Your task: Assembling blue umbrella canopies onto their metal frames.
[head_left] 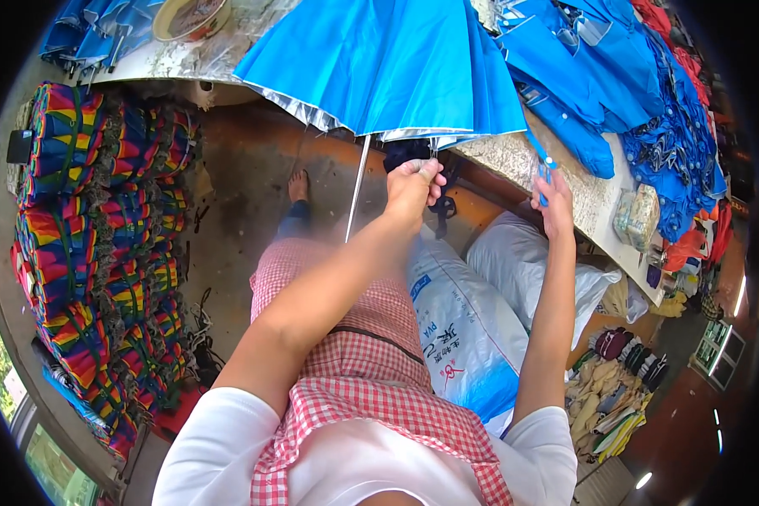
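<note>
A partly spread blue umbrella (pixel 379 67) with a silver lining hangs over the near edge of the worktable, its rim toward me. One thin metal rod (pixel 358 190) sticks out below the canopy, pointing down to the left. My left hand (pixel 415 187) is closed just under the rim, around the end of a thin metal piece, perhaps a rib; the fingers partly hide it. To the right, my right hand (pixel 555 202) grips a narrow blue strip (pixel 546 160) with a white dot, like a strap with a snap. Its upper end meets the canopy's right corner.
More blue umbrellas (pixel 582 67) are heaped on the worktable (pixel 514 164) at right. A bowl (pixel 191 18) stands at the far left. Bundled rainbow-patterned goods (pixel 59 228) are stacked to my left. Large white sacks (pixel 464 320) lie below the table, with cloth piles (pixel 607 396) beyond.
</note>
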Demonstrator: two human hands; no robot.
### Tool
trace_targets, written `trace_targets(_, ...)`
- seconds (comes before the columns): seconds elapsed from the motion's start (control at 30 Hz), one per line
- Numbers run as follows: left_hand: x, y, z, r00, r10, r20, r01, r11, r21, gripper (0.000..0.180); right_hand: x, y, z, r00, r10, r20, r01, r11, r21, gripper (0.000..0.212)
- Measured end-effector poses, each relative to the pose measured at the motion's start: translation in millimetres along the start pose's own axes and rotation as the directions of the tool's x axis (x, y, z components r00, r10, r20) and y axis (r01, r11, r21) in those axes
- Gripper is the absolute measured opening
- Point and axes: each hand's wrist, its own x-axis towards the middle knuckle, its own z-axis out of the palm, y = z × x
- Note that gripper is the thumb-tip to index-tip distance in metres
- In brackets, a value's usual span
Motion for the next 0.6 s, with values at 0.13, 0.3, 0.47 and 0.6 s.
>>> trace_targets(0.13, -4, 13, -4, 0.994, 0.081, -0.080, -0.077, 0.996, 0.053, 0.015, -54, 3, -10, 0.967, 0.128, 0.223, -0.221, 0.855, 0.469, 0.037)
trace_targets(0.3, -3, 13, -5, 0.990, 0.104, -0.099, -0.072, 0.957, 0.281, 0.015, -85, -51, 43, 0.957, -0.036, 0.288, -0.021, 0.981, 0.192, 0.032)
trace_targets(0.47, -11, 20, 2, 0.949, 0.283, -0.136, -0.172, 0.832, 0.528, 0.017, -65, -86, 129, 0.639, -0.546, 0.542, 0.732, 0.216, -0.646, 0.022)
trace_targets(0.6, -7, 15, 3, 0.876, 0.464, -0.132, -0.249, 0.669, 0.700, 0.018, -46, -86, 150, 0.459, -0.444, 0.770, 0.788, -0.198, -0.583, 0.021)
